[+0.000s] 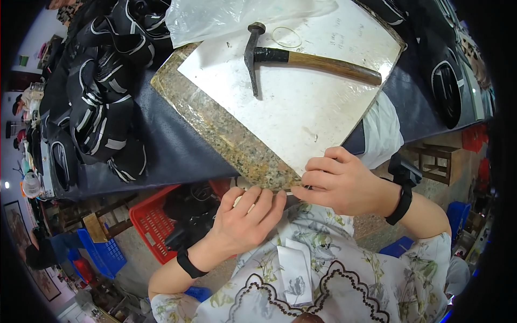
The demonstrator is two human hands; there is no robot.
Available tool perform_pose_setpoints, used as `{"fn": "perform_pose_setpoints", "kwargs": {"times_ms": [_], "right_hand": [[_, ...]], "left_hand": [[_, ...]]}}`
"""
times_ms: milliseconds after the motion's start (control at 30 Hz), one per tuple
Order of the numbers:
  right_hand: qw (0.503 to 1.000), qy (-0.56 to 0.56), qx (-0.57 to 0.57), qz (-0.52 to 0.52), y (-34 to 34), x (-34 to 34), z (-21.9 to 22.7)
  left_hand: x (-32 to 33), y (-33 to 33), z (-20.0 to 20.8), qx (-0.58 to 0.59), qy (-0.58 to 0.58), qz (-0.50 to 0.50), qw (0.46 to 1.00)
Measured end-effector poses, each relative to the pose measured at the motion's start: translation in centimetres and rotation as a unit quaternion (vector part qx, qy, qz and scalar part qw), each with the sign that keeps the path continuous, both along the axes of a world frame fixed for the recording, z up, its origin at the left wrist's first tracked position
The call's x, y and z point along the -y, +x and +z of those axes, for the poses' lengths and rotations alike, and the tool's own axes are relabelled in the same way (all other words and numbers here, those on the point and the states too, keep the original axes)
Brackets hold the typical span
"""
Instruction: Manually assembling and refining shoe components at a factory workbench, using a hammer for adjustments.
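Note:
Both my hands work close together at the near corner of a speckled stone slab, just over the table's front edge. My left hand is closed with its fingers curled downward. Opposite it, my right hand is closed too, thumb and fingertips pinched beside the slab's corner. A bit of something dark shows between the hands, too small and hidden to name. A white board covers most of the slab. On it lies a hammer with a wooden handle, beside a thin pale ring.
Black pieces with white trim are heaped on the table's left. Clear plastic sheeting lies across the slab's far side. A white bag hangs at the right edge. Below stand a red basket and a wooden stool.

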State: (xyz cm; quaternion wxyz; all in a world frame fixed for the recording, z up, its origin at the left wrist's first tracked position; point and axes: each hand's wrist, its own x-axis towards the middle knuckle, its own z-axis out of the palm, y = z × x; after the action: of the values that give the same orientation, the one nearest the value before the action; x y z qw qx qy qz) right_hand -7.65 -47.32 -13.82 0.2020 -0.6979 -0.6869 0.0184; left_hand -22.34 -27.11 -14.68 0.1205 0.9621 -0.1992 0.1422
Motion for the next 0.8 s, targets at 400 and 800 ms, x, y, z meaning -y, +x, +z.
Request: {"fn": "perform_pose_setpoints", "kwargs": {"times_ms": [400, 800], "right_hand": [[1.0, 0.013, -0.021, -0.01, -0.7, -1.1, 0.0], [0.999, 0.0, 0.029, 0.023, -0.8, -2.7, 0.1]], "left_hand": [[0.4, -1.1, -1.4, -0.014, -0.199, 0.153, 0.968], [-0.3, -1.6, -2.8, 0.042, -0.295, 0.174, 0.939]]}}
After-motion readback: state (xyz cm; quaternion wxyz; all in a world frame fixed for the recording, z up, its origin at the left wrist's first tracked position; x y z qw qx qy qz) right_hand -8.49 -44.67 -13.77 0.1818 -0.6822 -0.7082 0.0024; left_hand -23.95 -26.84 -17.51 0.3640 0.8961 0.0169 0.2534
